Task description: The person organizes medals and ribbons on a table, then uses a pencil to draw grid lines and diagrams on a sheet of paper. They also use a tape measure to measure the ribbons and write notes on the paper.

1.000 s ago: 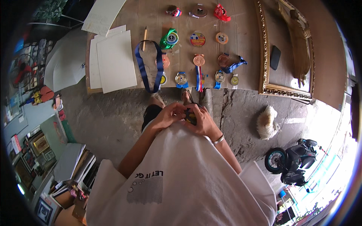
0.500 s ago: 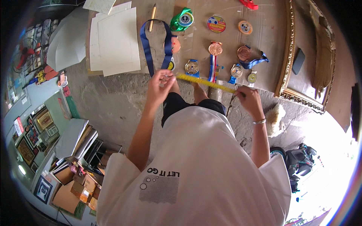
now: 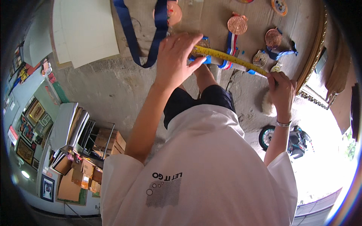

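A yellow tape measure point(image 3: 233, 59) stretches slantwise between my two hands, above the near edge of the board. My right hand point(image 3: 282, 88) is closed on its right end; the grip hides most of what lies there. My left hand point(image 3: 174, 60) has its thumb and forefinger spread apart, and the tape's left end shows in the gap between them. Under that end lies a square-looking medal point(image 3: 203, 43) with blue ribbon, partly covered by hand and tape. Just beyond the tape lies a bronze medal point(image 3: 237, 25) on a red, white and blue ribbon, which the tape crosses.
A dark blue ribbon loop point(image 3: 132, 47) lies left of my left hand, by a copper-coloured medal point(image 3: 174, 14). More medals point(image 3: 273, 37) lie to the right, beside a gilded frame point(image 3: 318, 49). White sheets point(image 3: 85, 32) are at the far left. A motorcycle point(image 3: 296, 143) stands lower right.
My view has moved closer to the board. Both hands have moved farther over it with the tape. My left hand has gone from a pinch to spread fingers over the square-looking medal.
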`<state>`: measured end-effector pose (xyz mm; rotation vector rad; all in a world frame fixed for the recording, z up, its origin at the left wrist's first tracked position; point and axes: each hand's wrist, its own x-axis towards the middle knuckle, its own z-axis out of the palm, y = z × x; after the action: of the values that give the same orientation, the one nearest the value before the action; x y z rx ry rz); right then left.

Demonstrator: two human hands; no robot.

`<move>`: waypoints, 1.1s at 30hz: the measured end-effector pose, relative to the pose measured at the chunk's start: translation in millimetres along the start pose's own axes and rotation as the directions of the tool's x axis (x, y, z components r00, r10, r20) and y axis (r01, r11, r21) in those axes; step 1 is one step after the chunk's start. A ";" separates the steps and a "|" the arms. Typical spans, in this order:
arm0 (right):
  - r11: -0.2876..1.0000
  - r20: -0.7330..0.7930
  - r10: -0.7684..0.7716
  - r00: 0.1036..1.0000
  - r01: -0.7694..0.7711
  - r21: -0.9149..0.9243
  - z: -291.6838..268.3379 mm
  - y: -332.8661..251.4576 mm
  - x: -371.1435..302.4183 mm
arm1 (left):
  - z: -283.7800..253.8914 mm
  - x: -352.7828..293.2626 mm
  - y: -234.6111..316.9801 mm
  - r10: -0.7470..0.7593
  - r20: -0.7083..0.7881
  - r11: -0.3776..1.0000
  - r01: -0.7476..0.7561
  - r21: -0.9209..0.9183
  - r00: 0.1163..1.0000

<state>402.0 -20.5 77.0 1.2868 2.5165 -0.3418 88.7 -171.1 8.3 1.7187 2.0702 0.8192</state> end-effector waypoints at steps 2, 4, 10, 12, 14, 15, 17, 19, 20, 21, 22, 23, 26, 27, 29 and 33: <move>0.999 0.031 0.024 0.999 -0.022 -0.039 -0.2 -2.5 -0.1 | 1.6 1.5 -1.9 0.001 0.004 1.000 -0.001 -0.023 1.000; 0.997 0.051 0.044 0.998 -0.041 -0.065 -1.4 -5.1 -0.1 | 2.7 2.0 -0.9 0.005 0.013 1.000 -0.005 -0.013 1.000; 0.997 0.023 0.043 0.999 -0.041 -0.069 0.9 -2.2 -2.1 | 1.1 4.2 -3.7 0.042 0.021 0.999 -0.042 -0.023 0.999; 0.996 0.033 0.049 0.998 -0.047 -0.074 0.1 -2.7 -2.3 | 0.4 4.1 -4.2 0.047 0.028 0.999 -0.046 -0.022 0.999; 0.994 0.045 0.062 0.997 -0.058 -0.089 -1.7 -4.6 -2.5 | -0.3 2.9 -4.4 0.056 0.025 0.998 -0.055 -0.019 0.998; 0.997 0.036 0.050 0.998 -0.048 -0.057 -2.6 -3.7 -2.4 | -0.4 2.6 -6.2 0.054 0.028 0.997 -0.052 -0.054 0.998; 1.000 0.018 0.028 0.999 -0.028 0.005 -4.5 -0.6 -2.4 | -0.5 1.9 -11.2 0.050 0.034 0.991 -0.045 -0.125 0.998; 0.998 0.034 0.023 0.999 -0.024 0.050 -9.2 -1.7 -1.1 | -1.4 1.3 -12.6 0.052 0.044 0.992 -0.047 -0.121 0.998; 0.997 0.042 0.016 0.999 -0.019 0.073 -10.2 -2.2 -0.3 | -1.7 0.3 -13.0 0.051 0.048 0.992 -0.045 -0.118 0.998; 0.997 0.047 0.011 0.999 -0.014 0.073 -9.9 -1.7 0.4 | -1.4 -0.2 -13.6 0.053 0.045 0.992 -0.047 -0.118 0.998; 0.997 0.052 0.006 0.999 -0.010 0.074 -9.2 -0.6 1.6 | -0.9 -0.5 -14.4 0.054 0.042 0.992 -0.049 -0.118 0.998; 0.997 0.057 0.003 0.998 -0.007 0.073 -8.6 0.7 2.4 | -0.1 -0.6 -15.0 0.057 0.038 0.991 -0.052 -0.120 0.998; 0.999 0.050 0.003 0.999 -0.005 0.035 -5.6 4.7 2.7 | -2.0 0.8 -12.1 0.060 0.030 0.992 -0.056 -0.109 0.998; 1.000 0.051 0.003 0.999 -0.004 0.022 -4.8 4.5 3.5 | -2.0 0.9 -12.0 0.058 0.030 0.993 -0.054 -0.107 0.998; 1.000 0.051 0.003 0.999 -0.003 -0.005 -4.5 2.9 5.0 | -1.8 1.6 -12.0 0.055 0.031 0.993 -0.051 -0.105 0.998; 0.999 0.074 0.034 0.997 -0.032 -0.034 -5.9 -2.5 7.6 | -2.3 2.1 -12.0 0.061 0.035 0.992 -0.057 -0.109 0.998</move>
<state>394.8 -14.3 79.9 1.2777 2.4259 -0.3332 77.5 -170.8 3.0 1.7309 1.9220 0.8920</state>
